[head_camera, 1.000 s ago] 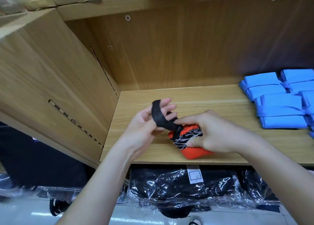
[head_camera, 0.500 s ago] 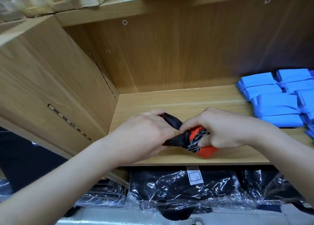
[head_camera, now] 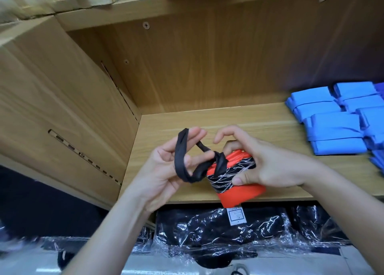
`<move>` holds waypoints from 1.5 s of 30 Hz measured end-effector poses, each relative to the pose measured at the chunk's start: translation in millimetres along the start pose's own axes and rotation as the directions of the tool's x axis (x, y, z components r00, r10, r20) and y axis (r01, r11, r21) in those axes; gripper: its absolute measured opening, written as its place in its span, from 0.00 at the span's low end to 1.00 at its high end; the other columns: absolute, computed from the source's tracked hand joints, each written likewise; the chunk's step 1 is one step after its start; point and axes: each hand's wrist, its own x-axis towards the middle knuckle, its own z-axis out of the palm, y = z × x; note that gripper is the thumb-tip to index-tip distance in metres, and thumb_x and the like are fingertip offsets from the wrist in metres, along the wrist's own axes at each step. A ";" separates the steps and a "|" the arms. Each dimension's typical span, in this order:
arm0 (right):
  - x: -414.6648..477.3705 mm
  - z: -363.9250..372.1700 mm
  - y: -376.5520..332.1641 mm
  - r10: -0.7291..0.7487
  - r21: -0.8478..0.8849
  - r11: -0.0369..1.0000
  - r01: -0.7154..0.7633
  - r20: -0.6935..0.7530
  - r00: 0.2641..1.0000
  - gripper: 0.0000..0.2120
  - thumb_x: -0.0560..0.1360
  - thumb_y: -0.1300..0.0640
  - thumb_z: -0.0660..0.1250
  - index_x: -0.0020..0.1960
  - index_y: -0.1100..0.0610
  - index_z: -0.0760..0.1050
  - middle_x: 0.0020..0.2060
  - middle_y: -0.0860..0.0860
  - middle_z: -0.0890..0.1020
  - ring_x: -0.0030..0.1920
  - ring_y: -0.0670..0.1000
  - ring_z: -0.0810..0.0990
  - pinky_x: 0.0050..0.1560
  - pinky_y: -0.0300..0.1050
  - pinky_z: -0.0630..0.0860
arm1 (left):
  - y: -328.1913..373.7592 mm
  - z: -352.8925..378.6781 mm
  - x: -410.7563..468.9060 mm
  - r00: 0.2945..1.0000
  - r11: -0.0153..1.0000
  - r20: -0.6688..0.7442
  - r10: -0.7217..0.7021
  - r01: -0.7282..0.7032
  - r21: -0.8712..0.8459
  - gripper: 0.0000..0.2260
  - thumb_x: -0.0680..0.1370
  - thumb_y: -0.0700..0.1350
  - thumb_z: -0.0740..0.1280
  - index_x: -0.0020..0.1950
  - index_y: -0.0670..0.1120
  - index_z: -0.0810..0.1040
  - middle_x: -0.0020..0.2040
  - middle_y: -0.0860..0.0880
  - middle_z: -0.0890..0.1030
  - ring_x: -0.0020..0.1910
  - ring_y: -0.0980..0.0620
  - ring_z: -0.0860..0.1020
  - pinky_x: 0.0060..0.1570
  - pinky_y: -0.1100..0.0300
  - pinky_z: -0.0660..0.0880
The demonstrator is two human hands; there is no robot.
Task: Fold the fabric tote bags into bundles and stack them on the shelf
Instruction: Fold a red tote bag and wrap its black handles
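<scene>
Under the right hand [head_camera: 268,162], at the front lip of the shelf [head_camera: 228,121], the tote bag [head_camera: 239,191] is sitting as a tight red bundle with a black, white-streaked band round its middle. Its near end is overhanging the lip toward the person. The right hand is clamping it, thumb pressing on the patterned band and fingers curling over the top.

Just left of that hand, the left hand [head_camera: 164,166] is hooking the black strap [head_camera: 180,156]. The loop is passing round its half-curled fingers and running back to a twist at the bundle's left end.

Handling, as a judgement: the cloth is looking thin, light and soft, so the folds are likely wanting to spring open once the squeeze is eased. The best hold is probably across the banded middle, pinning all layers together. The strap is limp and narrow — gripping it close to the twist should be giving more control than holding the far end of the loop.

Well to the right of the right hand, blue bundles [head_camera: 332,129] are lying in rows on the same shelf. Below both hands, black packs [head_camera: 207,233] in clear wrap are lying under it.
</scene>
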 end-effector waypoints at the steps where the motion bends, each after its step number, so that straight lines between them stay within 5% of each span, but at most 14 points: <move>1: -0.8 1.2 -0.9 -0.004 -0.047 0.999 0.004 -0.006 1.000 0.40 0.71 0.67 0.73 0.64 0.31 0.58 0.45 0.49 0.78 0.40 0.48 0.78 0.44 0.41 0.74 | -3.5 -1.3 1.0 1.000 1.000 -0.003 0.017 -0.017 0.008 0.30 0.61 0.46 0.81 0.63 0.46 0.80 0.68 0.46 0.76 0.58 0.41 0.80 0.50 0.53 0.81; 5: 1.8 4.5 -4.5 0.007 -0.386 0.922 -0.016 -0.023 1.000 0.50 0.71 0.63 0.73 0.67 0.22 0.47 0.45 0.43 0.77 0.41 0.41 0.74 0.42 0.36 0.70 | -13.5 -3.5 9.1 0.999 0.993 0.001 0.047 -0.046 0.104 0.32 0.63 0.54 0.80 0.65 0.47 0.78 0.69 0.46 0.75 0.65 0.43 0.76 0.65 0.52 0.72; 8: 4.9 11.2 -5.7 0.031 -0.531 0.847 -0.028 -0.003 1.000 0.46 0.72 0.60 0.73 0.70 0.25 0.47 0.63 0.33 0.73 0.59 0.37 0.71 0.60 0.38 0.68 | -15.1 1.8 15.8 0.997 0.961 0.007 0.081 -0.080 0.264 0.34 0.66 0.61 0.75 0.68 0.47 0.74 0.70 0.50 0.74 0.71 0.51 0.70 0.67 0.55 0.67; 14: 11.1 21.4 9.4 -0.010 -0.326 0.944 -0.056 -0.196 0.981 0.32 0.68 0.61 0.76 0.66 0.37 0.72 0.51 0.29 0.76 0.55 0.30 0.71 0.59 0.34 0.68 | -25.7 11.2 25.2 0.998 0.986 -0.053 0.037 -0.028 0.163 0.37 0.64 0.66 0.73 0.69 0.51 0.74 0.71 0.54 0.72 0.71 0.51 0.69 0.70 0.49 0.65; 18: 3.8 11.2 11.0 0.020 -0.298 0.951 -0.079 -0.195 0.981 0.30 0.69 0.61 0.76 0.61 0.34 0.75 0.44 0.35 0.78 0.48 0.34 0.74 0.49 0.28 0.66 | -20.7 -4.4 13.3 0.988 0.998 -0.153 -0.025 0.032 0.048 0.23 0.64 0.53 0.79 0.57 0.47 0.84 0.62 0.44 0.80 0.62 0.46 0.79 0.61 0.49 0.75; 21: 1.3 4.2 10.9 0.078 -0.353 0.928 -0.118 -0.127 0.989 0.27 0.70 0.61 0.75 0.63 0.38 0.76 0.43 0.33 0.76 0.47 0.31 0.73 0.45 0.26 0.65 | -5.7 -9.8 4.4 0.893 0.916 -0.406 0.196 -0.019 0.401 0.10 0.72 0.37 0.72 0.49 0.50 0.86 0.52 0.47 0.84 0.54 0.46 0.81 0.60 0.49 0.74; 24: 3.2 0.8 10.2 0.106 -0.358 0.926 -0.122 -0.064 0.992 0.26 0.70 0.62 0.74 0.61 0.38 0.77 0.42 0.27 0.74 0.46 0.32 0.73 0.43 0.28 0.64 | 26.2 13.6 -10.0 0.793 0.521 -0.001 0.609 -0.399 0.755 0.10 0.73 0.43 0.72 0.53 0.50 0.82 0.53 0.51 0.82 0.56 0.49 0.79 0.59 0.55 0.73; 27: 5.1 -3.9 9.0 0.057 -0.306 0.950 -0.062 -0.027 0.998 0.25 0.67 0.64 0.76 0.58 0.42 0.80 0.42 0.31 0.77 0.46 0.35 0.76 0.45 0.29 0.66 | 32.5 24.5 -3.7 0.822 -0.318 0.521 0.231 -0.442 0.839 0.26 0.71 0.62 0.69 0.62 0.48 0.76 0.58 0.51 0.80 0.62 0.51 0.76 0.69 0.52 0.67; 29: 1.4 -12.1 6.5 0.043 -0.168 0.985 -0.047 -0.028 0.999 0.25 0.67 0.66 0.76 0.56 0.43 0.80 0.43 0.32 0.79 0.48 0.37 0.78 0.48 0.29 0.69 | 23.9 11.0 6.3 0.858 -0.494 0.497 0.130 -0.379 0.782 0.23 0.72 0.64 0.63 0.58 0.50 0.77 0.51 0.53 0.82 0.55 0.53 0.79 0.71 0.51 0.64; 30: -1.6 -16.5 6.4 0.044 -0.066 0.997 -0.047 -0.032 0.998 0.25 0.67 0.68 0.76 0.56 0.43 0.80 0.45 0.33 0.81 0.49 0.39 0.80 0.49 0.30 0.71 | 21.8 5.6 9.4 0.882 -0.411 0.445 0.158 -0.351 0.841 0.18 0.72 0.63 0.63 0.52 0.51 0.79 0.45 0.55 0.83 0.50 0.55 0.81 0.70 0.52 0.65; 32: -6.1 -21.5 9.4 0.038 0.152 0.988 -0.031 -0.042 0.998 0.24 0.68 0.69 0.75 0.56 0.46 0.79 0.49 0.39 0.84 0.51 0.42 0.81 0.50 0.33 0.74 | 18.9 3.1 12.2 0.953 0.113 0.169 0.252 -0.202 0.973 0.13 0.72 0.61 0.65 0.39 0.53 0.80 0.35 0.56 0.81 0.43 0.58 0.80 0.60 0.57 0.72; 34: -5.5 -17.6 16.1 0.028 0.334 0.943 -0.003 -0.071 0.997 0.21 0.68 0.67 0.74 0.57 0.50 0.79 0.49 0.45 0.85 0.50 0.44 0.82 0.49 0.35 0.75 | 13.6 3.9 17.0 0.977 0.634 -0.041 0.211 -0.105 0.766 0.15 0.72 0.59 0.68 0.33 0.49 0.78 0.26 0.50 0.76 0.30 0.55 0.75 0.45 0.59 0.76; 36: -1.5 -7.9 23.5 0.055 0.436 0.900 0.009 -0.133 0.990 0.18 0.67 0.62 0.71 0.56 0.52 0.78 0.46 0.46 0.84 0.48 0.43 0.81 0.48 0.35 0.75 | 10.9 13.6 24.8 0.983 0.879 -0.081 0.163 -0.107 0.464 0.12 0.73 0.55 0.71 0.36 0.48 0.81 0.22 0.52 0.68 0.22 0.55 0.68 0.41 0.59 0.77; 45: 15.8 19.1 50.0 0.161 0.799 0.575 0.176 -0.322 0.933 0.25 0.56 0.45 0.82 0.42 0.54 0.73 0.37 0.60 0.78 0.33 0.53 0.76 0.34 0.42 0.73 | 6.2 23.5 33.8 0.989 0.936 0.135 -0.059 0.007 0.352 0.19 0.73 0.42 0.68 0.64 0.49 0.78 0.31 0.54 0.75 0.29 0.56 0.69 0.35 0.61 0.76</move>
